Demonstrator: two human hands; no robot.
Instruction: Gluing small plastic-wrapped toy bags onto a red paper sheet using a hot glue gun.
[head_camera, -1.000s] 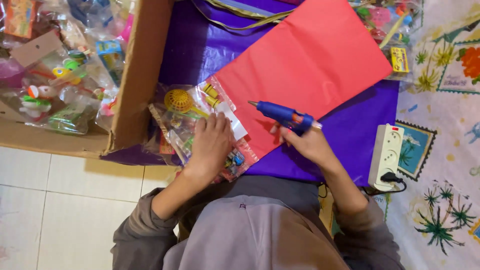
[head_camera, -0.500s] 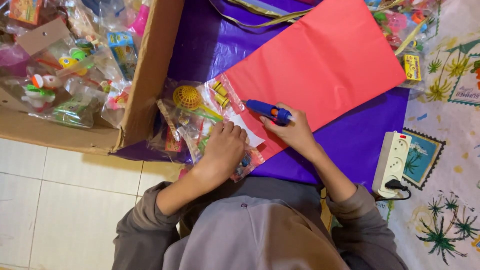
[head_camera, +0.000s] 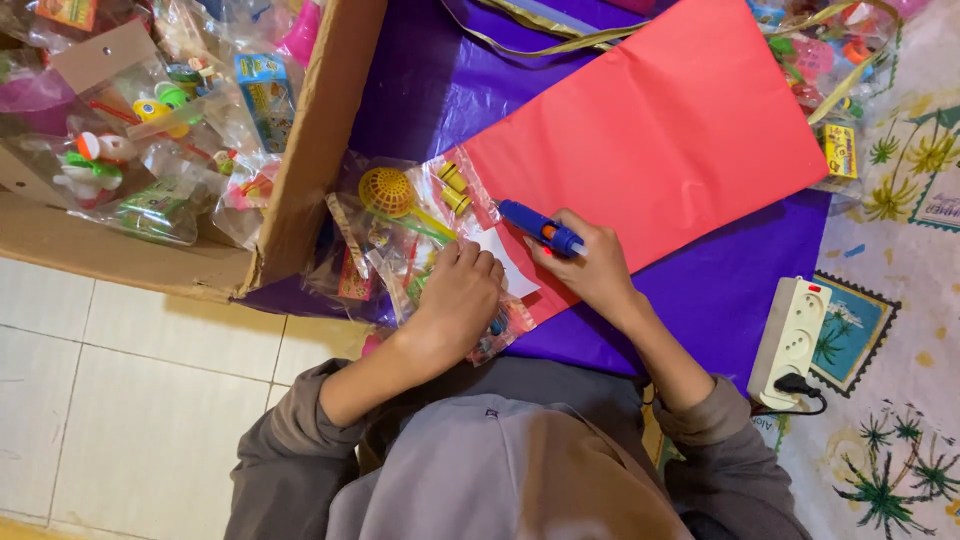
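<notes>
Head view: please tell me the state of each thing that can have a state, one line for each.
Blue glue gun: held in right hand, nozzle on the red sheet's edge.
Toy packet: sealed, pressed flat by left hand.
Red paper sheet: spread flat on purple sheet.
Cardboard box: open, full of toy packets.
Power strip: one black plug in.

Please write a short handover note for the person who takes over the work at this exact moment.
Left hand: flat on the clear plastic toy packets, pressing them at the lower corner of the red paper sheet.
Right hand: fingers closed around the blue glue gun, nozzle pointing toward the packets.
The sheet lies on purple wrapping foil; a brown cardboard box of more packets sits left, a white power strip right.
Done: packets placed at the sheet's edge. Whether glue is applied cannot be told.
</notes>
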